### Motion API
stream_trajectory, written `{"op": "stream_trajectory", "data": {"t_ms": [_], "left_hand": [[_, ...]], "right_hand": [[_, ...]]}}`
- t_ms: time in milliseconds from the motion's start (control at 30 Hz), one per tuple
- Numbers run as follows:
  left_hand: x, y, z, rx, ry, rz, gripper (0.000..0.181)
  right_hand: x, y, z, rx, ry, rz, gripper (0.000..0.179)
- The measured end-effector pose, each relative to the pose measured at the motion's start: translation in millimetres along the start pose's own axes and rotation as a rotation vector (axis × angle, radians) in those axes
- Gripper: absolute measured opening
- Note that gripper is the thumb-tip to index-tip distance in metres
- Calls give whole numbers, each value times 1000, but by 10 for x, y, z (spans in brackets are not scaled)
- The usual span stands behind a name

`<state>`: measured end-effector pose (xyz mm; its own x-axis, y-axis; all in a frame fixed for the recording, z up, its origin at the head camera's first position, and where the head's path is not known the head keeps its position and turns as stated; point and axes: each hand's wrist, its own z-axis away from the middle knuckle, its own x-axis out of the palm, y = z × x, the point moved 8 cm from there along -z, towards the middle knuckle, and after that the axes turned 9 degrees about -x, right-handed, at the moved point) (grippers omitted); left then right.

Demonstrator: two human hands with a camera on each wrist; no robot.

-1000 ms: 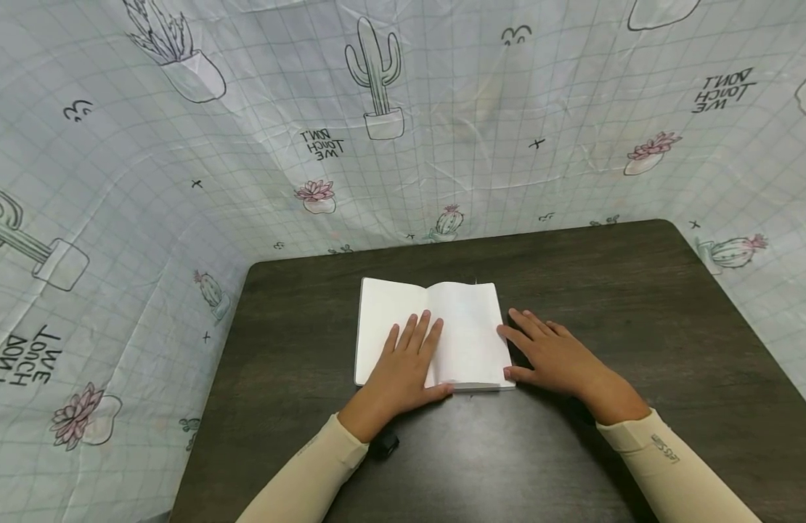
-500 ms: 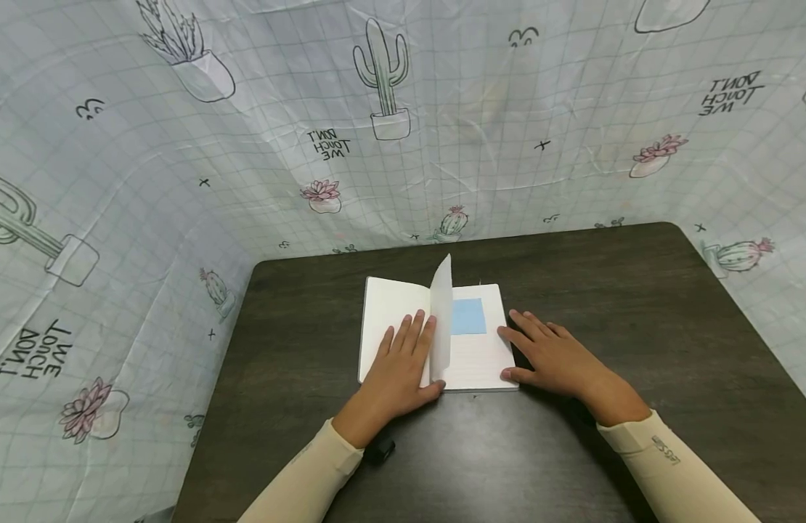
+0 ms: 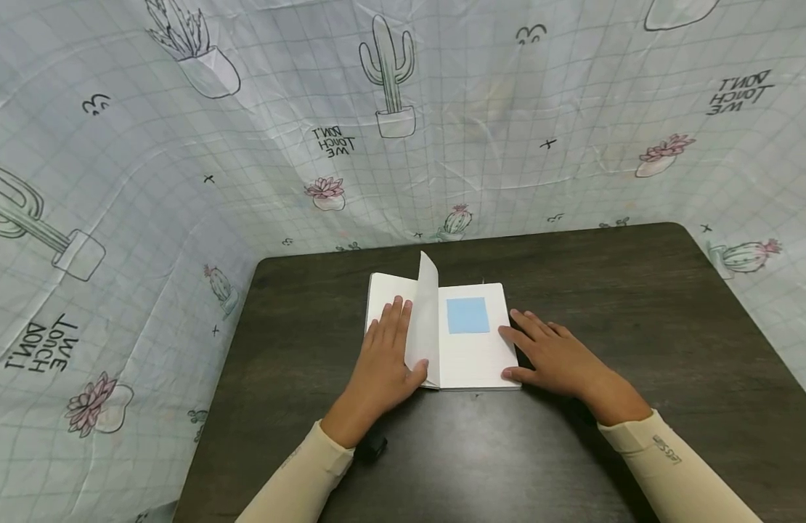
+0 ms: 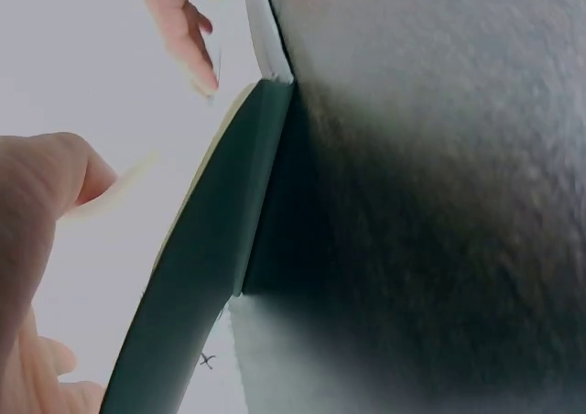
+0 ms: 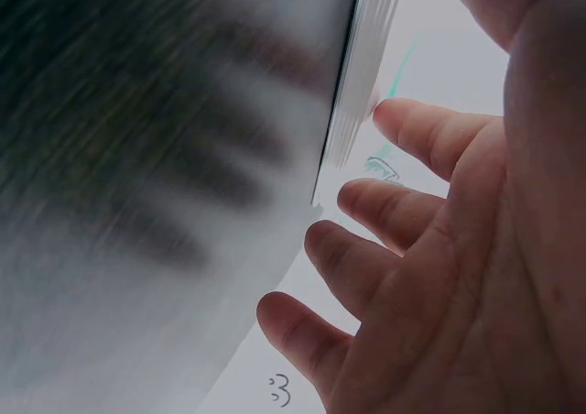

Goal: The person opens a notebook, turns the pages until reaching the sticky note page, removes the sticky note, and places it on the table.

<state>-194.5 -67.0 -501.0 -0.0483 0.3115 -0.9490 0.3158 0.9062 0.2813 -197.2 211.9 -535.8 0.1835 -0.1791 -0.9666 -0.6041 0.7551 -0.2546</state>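
Now, from my remote seat, I have the left hand (image 3: pixel 379 370) straight-fingered over the left page (image 3: pixel 380 290), clamped on nothing, its thumb seemingly against a raised leaf (image 3: pixel 428 312), presumably to hold that clear of the blue note (image 3: pixel 467 315). My right hand (image 3: pixel 556 359), fingers apart and gripping nothing, rests index and thumb tips at the right edge of the book (image 3: pixel 465 367), probably steadying it. The book lies open on the table (image 3: pixel 592 290), note on its right page (image 3: pixel 484 352).

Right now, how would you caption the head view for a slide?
Two hands at an open notebook, one page raised.
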Motion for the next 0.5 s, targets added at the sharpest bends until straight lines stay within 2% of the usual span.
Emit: {"op": "stream_trajectory", "data": {"t_ms": [233, 500], "left_hand": [[-171, -88, 11, 5, 97, -30, 108], [-229, -177, 47, -7, 115, -81, 114]], "right_hand": [[27, 5, -24, -2, -16, 11, 87], [38, 24, -62, 5, -30, 10, 88]]}}
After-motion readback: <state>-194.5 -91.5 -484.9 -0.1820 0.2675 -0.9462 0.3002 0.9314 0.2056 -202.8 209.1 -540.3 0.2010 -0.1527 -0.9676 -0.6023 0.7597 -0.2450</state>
